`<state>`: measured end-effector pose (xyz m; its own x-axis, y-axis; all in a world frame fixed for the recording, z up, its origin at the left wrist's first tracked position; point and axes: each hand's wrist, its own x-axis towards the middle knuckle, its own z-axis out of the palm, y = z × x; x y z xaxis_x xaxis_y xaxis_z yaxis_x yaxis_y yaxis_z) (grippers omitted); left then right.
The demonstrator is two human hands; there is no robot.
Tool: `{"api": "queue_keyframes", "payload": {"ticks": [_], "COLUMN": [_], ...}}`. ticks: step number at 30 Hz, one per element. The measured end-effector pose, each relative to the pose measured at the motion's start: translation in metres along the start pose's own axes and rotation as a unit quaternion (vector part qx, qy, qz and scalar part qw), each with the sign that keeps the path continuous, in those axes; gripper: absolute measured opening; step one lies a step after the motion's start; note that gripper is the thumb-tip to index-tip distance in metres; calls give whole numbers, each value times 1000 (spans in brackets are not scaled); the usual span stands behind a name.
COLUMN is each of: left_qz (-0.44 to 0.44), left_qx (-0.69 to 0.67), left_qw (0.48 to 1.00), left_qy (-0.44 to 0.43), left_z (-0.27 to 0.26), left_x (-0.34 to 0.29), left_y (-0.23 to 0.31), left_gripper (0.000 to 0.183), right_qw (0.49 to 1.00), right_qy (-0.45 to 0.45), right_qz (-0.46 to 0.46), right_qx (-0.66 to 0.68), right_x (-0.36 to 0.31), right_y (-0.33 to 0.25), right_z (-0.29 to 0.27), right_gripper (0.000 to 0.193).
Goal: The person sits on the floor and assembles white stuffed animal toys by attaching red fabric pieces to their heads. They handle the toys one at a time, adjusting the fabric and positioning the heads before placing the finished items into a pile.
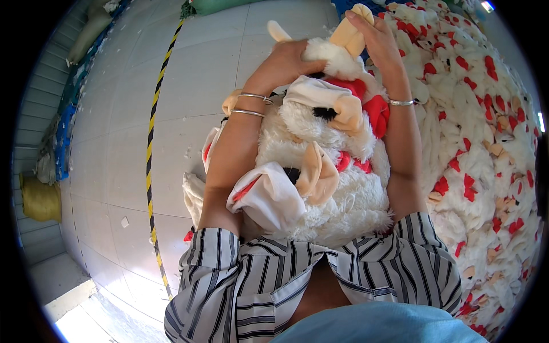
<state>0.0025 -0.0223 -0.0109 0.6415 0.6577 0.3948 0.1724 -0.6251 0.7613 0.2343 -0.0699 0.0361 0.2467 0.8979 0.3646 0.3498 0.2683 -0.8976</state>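
Evidently, the right hand pinches a plain beige plush flap.

The person's left forearm reaches forward, slanting inward to the wrist, and the left hand curls in a grip, its back partly uppermost. The right forearm runs straighter, well apart from the left. The right hand sits slightly farther forward, angled inward, fingers pinching.
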Motion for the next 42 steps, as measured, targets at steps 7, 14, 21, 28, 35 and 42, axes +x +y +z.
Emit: {"api": "queue_keyframes", "payload": {"ticks": [7,14,21,28,35,42], "left_qz": [-80,-191,-230,-223,-216,-210], "left_qx": [-94,-312,-196,-222,-246,-268], "left_qw": [992,907,948,940,937,933], "left_qy": [14,210,98,132,120,115], "left_z": [-5,-17,-10,-11,-14,-12], "left_x": [-2,5,5,3,3,3], "left_y": [-6,-12,3,1,-1,-6], "left_gripper": [34,44,53,57,56,56], "right_qw": [985,973,972,976,980,982], "right_qy": [94,94,-171,-151,-138,-148], "right_qz": [66,3,-102,-106,-92,-83], "right_qx": [129,-211,-123,-113,-114,-83], "right_x": [3,7,-31,-23,-22,-19], "right_y": [8,22,-27,-16,-6,2], "right_z": [-14,-31,57,58,59,54], "right_gripper": [31,31,19,19,19,19]}}
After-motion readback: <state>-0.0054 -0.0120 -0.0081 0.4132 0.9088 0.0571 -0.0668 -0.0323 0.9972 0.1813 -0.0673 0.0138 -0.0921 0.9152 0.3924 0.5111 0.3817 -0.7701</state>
